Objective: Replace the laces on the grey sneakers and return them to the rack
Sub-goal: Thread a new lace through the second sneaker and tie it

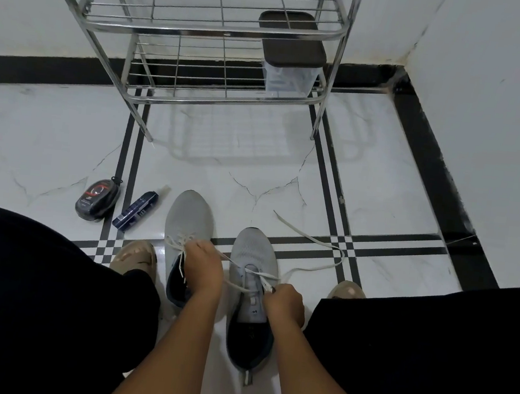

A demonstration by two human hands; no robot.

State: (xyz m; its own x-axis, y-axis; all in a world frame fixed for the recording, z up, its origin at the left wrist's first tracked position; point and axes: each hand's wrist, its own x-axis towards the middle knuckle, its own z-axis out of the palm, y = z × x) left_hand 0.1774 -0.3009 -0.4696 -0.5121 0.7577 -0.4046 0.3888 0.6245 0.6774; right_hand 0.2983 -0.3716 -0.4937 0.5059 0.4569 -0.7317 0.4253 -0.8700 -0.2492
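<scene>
Lacing under way: the left hand (205, 263) and right hand (284, 300) are apparently pinching the white lace (309, 239) over the right sneaker (251, 279); threading the next eyelet follows.

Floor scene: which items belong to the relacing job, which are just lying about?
In the job: left sneaker, right sneaker, white lace, rack, left hand, right hand.
Lying about: polish case, spray bottle, lidded box.

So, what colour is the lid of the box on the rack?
Dark brown lid, seen in the head view.
</scene>
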